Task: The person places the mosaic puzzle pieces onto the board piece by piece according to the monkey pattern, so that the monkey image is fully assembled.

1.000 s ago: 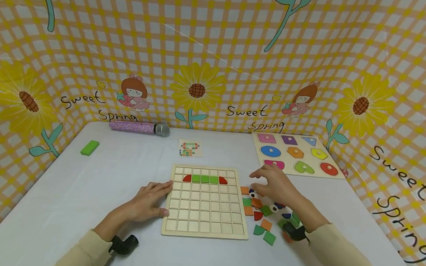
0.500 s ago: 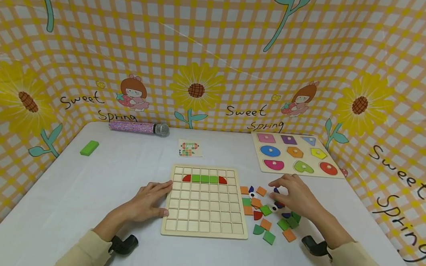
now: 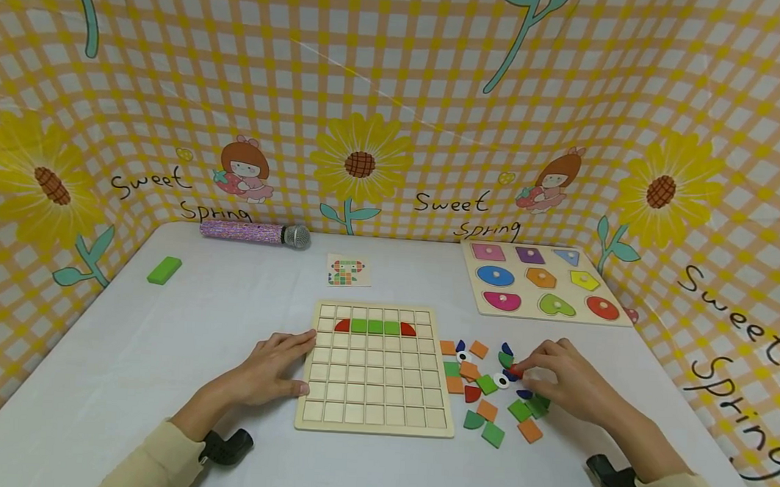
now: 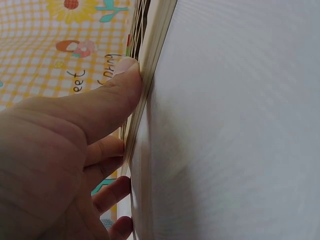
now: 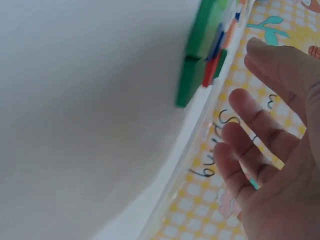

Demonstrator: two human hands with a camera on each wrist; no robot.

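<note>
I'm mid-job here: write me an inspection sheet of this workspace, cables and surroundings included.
Surface: white tabletop, no spill seen.
Job's things: wooden grid board with two red quarter-round tiles and three green square tiles in its second row from the top; loose tiles at its right; picture card beyond it.
Clutter: microphone, green block, shape puzzle board.
Hands: left hand touches the board's left edge; right hand has a fingertip at a red tile, contact unclear.
Cables: nothing seen that is clearly a cable.
Surroundings: checked cloth with printed sunflowers.
</note>
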